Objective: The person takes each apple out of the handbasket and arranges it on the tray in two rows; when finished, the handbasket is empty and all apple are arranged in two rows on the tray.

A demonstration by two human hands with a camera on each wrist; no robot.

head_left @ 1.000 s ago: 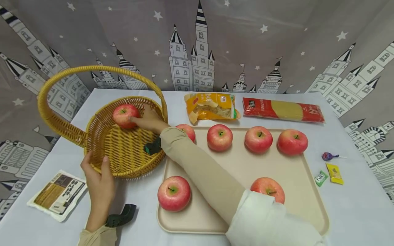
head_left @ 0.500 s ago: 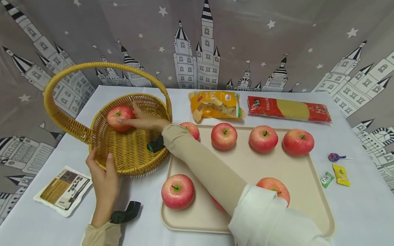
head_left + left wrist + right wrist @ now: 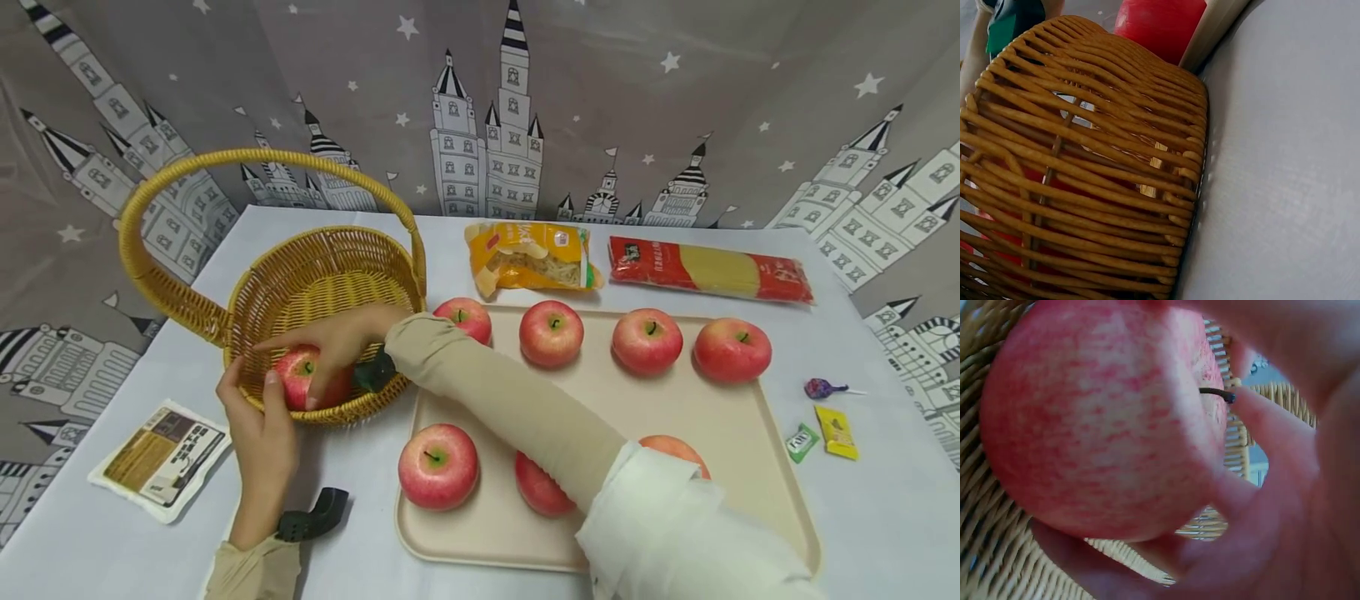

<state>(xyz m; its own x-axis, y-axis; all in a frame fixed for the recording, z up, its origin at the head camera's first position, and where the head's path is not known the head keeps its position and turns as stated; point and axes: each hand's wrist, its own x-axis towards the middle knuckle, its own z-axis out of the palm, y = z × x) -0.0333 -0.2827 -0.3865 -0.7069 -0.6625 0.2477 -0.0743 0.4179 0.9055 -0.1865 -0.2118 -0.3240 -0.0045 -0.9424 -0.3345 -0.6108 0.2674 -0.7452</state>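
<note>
Inside a yellow wicker basket [image 3: 337, 283] on the left, my right hand [image 3: 337, 337] holds a red apple [image 3: 294, 385] by the near left wall. Fingers curve round the apple [image 3: 1091, 425] in the right wrist view, its dark stem showing beside them. My left hand [image 3: 262, 437] grips the basket's near left rim, thumb and fingertips right at the edge. The left wrist view shows the basket's woven side [image 3: 1085, 156] close up, with red showing through the gaps; the left fingers are out of that view.
A beige tray [image 3: 720, 442] with several apples [image 3: 551, 333] stands right of the basket, under my right forearm. Behind it lie an orange snack bag [image 3: 532, 254] and a red noodle packet [image 3: 705, 267]. A white-edged pouch [image 3: 161, 458] lies left; a lollipop [image 3: 825, 388] and wrapped sweets [image 3: 836, 432] lie right.
My right hand has moved the apple from the back left of the basket toward its near left wall. My left hand has stayed at the rim. The head view has shifted slightly.
</note>
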